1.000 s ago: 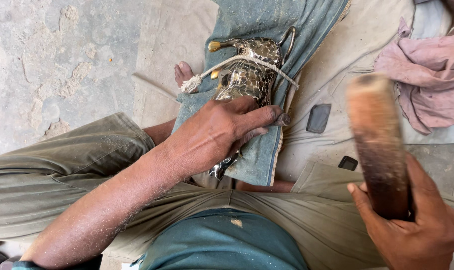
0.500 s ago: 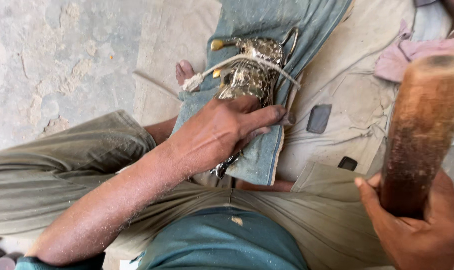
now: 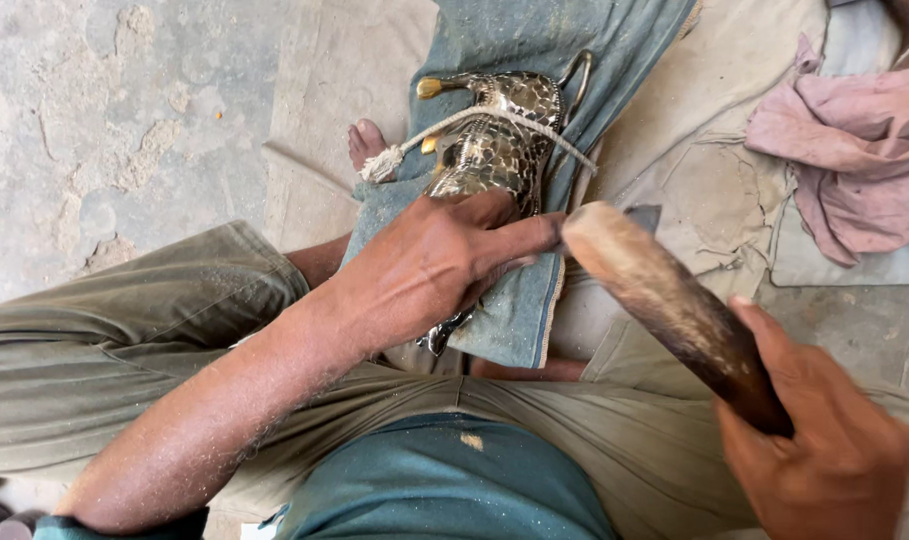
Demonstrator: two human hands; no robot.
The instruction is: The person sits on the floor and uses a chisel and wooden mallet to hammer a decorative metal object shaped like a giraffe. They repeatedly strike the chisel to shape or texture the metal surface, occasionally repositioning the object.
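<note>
Right hand (image 3: 825, 450): grip clenched round the dark lower end of a horn-shaped mallet (image 3: 665, 300); the mallet's pale blunt end is tilted up and left, just beside the left fingertips. The hand's outer part is cut off by the frame's bottom and right edges.

Left hand (image 3: 440, 265): fingers pressed flat, palm down, on the near end of a metal bird figure (image 3: 495, 140); whether anything is pinched beneath the fingers cannot be told.

Metal bird figure: brass-coloured, scale-patterned, shiny, with a smooth golden beak-like tip at its far left. It lies on a folded blue cloth (image 3: 520, 315) over the person's lap. A light cord (image 3: 455, 125) crosses it, with a frayed knot beside a bare toe (image 3: 365, 145). The figure's near end is hidden under the left hand.

Open room: bare concrete floor (image 3: 105, 120) to the left; tan sheeting (image 3: 705, 190) to the right.

Surroundings: crumpled pink cloth (image 3: 855, 160) at upper right, well apart from the mallet and partly cut off by the frame. Olive trousers (image 3: 95, 350) span the lower frame.
</note>
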